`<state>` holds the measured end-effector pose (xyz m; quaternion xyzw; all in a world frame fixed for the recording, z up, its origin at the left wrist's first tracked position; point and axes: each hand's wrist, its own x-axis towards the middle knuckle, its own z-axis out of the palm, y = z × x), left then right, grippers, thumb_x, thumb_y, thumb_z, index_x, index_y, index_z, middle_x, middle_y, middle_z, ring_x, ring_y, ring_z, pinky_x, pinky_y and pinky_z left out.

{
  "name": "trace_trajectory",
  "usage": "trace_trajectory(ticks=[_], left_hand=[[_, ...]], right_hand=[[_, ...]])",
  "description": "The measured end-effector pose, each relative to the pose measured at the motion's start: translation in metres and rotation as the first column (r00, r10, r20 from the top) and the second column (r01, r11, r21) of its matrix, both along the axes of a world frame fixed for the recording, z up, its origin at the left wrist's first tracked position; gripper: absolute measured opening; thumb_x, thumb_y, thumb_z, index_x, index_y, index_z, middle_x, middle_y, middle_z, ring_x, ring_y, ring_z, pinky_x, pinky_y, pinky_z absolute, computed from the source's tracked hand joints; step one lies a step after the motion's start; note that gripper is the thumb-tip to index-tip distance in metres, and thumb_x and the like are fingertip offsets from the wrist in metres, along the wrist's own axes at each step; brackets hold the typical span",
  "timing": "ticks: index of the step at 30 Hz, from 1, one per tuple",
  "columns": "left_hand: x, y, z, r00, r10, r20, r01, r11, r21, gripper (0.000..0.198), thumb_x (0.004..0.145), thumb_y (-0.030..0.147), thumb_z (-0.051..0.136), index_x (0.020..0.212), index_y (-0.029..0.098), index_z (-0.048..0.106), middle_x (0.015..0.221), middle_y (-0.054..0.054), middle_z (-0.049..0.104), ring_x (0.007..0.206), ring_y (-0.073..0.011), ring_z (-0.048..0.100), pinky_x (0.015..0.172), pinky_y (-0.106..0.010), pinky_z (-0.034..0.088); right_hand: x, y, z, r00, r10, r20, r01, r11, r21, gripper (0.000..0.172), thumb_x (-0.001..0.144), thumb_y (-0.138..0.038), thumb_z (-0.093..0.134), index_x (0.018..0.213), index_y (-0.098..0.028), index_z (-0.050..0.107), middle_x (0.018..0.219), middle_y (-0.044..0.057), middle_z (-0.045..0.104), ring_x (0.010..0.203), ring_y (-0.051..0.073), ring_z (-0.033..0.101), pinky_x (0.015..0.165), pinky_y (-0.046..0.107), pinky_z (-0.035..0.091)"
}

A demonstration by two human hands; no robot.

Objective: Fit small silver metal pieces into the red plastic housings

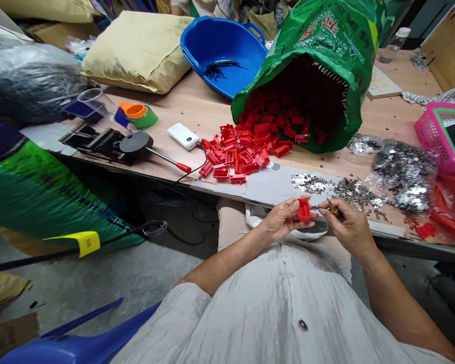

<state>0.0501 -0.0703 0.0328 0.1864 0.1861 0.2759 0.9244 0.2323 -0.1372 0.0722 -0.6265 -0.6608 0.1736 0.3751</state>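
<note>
A red plastic housing (pixel 304 210) sits at lower centre, held in your left hand (pixel 284 220), fingers curled around it. Your right hand (pixel 349 228) pinches a yellow-handled screwdriver (pixel 332 207), its tip near the housing. On the worktop (pixel 394 116), red housings (pixel 242 156) spill in a heap from a green sack (pixel 318 35); many silver metal pieces (pixel 358 194) lie loose at right.

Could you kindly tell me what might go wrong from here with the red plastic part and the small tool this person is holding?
The small metal pieces lie loose near the table's front edge, so a brushing wrist could perhaps knock some off. The yellow-handled tool in the right hand points toward the red plastic part in the left hand, so a slip might jab those fingers.
</note>
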Motion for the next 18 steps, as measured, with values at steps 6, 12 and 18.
trace_trajectory(ticks=[6,12,18], left_hand=[[0.003,-0.002,-0.001,0.997,-0.005,-0.073,0.004,1.0,-0.005,0.036,0.084,0.044,0.068,0.097,0.012,0.06,0.084,-0.007,0.069,0.07,-0.0182,0.073,0.062,-0.024,0.058],[0.002,-0.004,-0.004,0.994,-0.031,-0.107,0.037,0.998,0.05,0.044,0.084,0.053,0.065,0.096,0.011,0.06,0.079,-0.007,0.069,0.066,-0.0167,0.07,0.059,-0.023,0.054],[0.001,-0.006,-0.002,0.994,-0.038,-0.107,0.051,0.992,0.119,0.052,0.076,0.06,0.07,0.095,0.013,0.058,0.077,-0.005,0.067,0.063,-0.0161,0.069,0.056,-0.023,0.053]], right_hand=[[-0.004,0.006,0.002,0.999,0.04,0.036,-0.04,0.999,0.005,0.01,0.092,-0.028,0.057,0.099,-0.024,0.063,0.093,0.004,0.071,0.077,0.017,0.064,0.07,0.03,0.05],[-0.006,0.012,0.005,0.995,0.09,0.041,-0.092,0.995,0.044,0.008,0.092,-0.026,0.058,0.097,-0.024,0.064,0.093,0.004,0.072,0.079,0.017,0.066,0.071,0.03,0.051],[-0.01,0.015,0.005,0.99,0.125,0.068,-0.131,0.987,0.095,0.008,0.091,-0.024,0.058,0.095,-0.023,0.065,0.09,0.004,0.072,0.078,0.018,0.066,0.07,0.031,0.051]])
